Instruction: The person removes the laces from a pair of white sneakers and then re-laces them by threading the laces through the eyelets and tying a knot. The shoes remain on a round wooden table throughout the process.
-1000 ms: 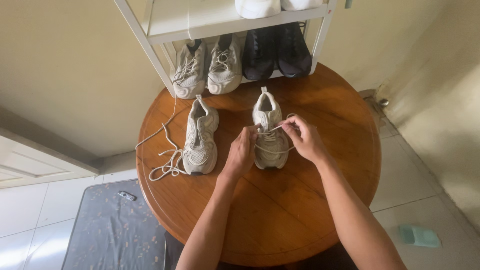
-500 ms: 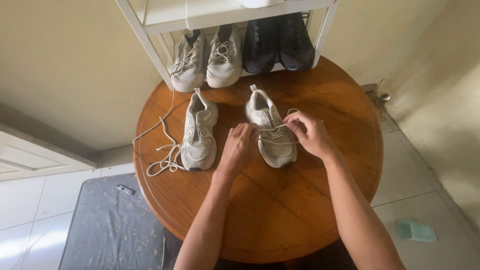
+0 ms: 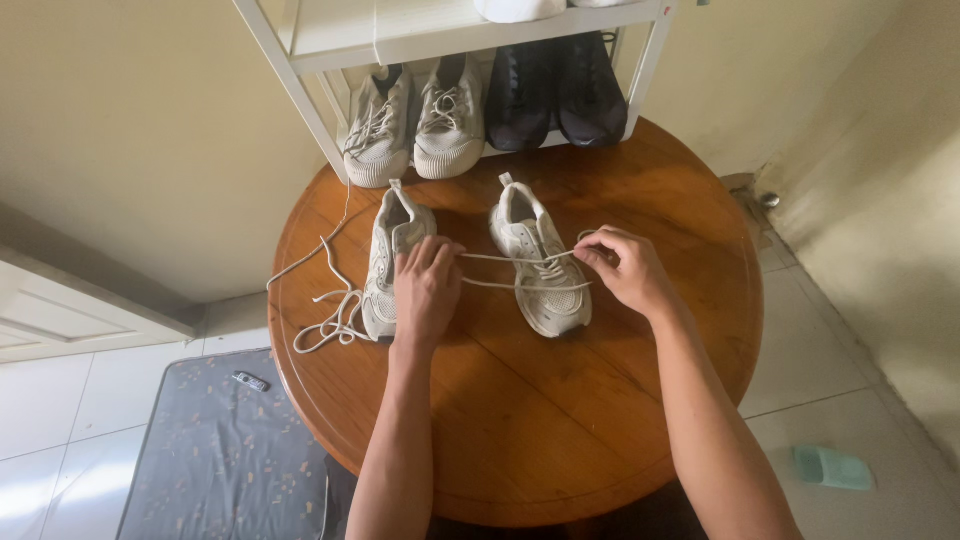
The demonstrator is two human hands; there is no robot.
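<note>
The person is working on a pale sneaker (image 3: 535,268) that is lying on the round wooden counter (image 3: 560,420), a little right of the middle, with its toe pointing toward the person. The left hand (image 3: 428,285) is closing its fingers on one end of the shoelace (image 3: 490,270) and is holding it out to the left, so the lace is running tight across the gap from the shoe. The right hand (image 3: 628,270) is pinching the other part of the same lace just beside the right edge of the shoe.

A second pale sneaker (image 3: 392,262) is lying to the left, partly under the left hand, and its loose lace (image 3: 325,300) is trailing over the left part of the counter and hanging near the edge. At the far side of the counter a white shelf rack (image 3: 300,80) is standing, and it is carrying a pair of beige sneakers (image 3: 415,120) and, just beside them, a pair of black shoes (image 3: 555,90). On the tiled floor at the left a grey mat (image 3: 220,450) is lying.
</note>
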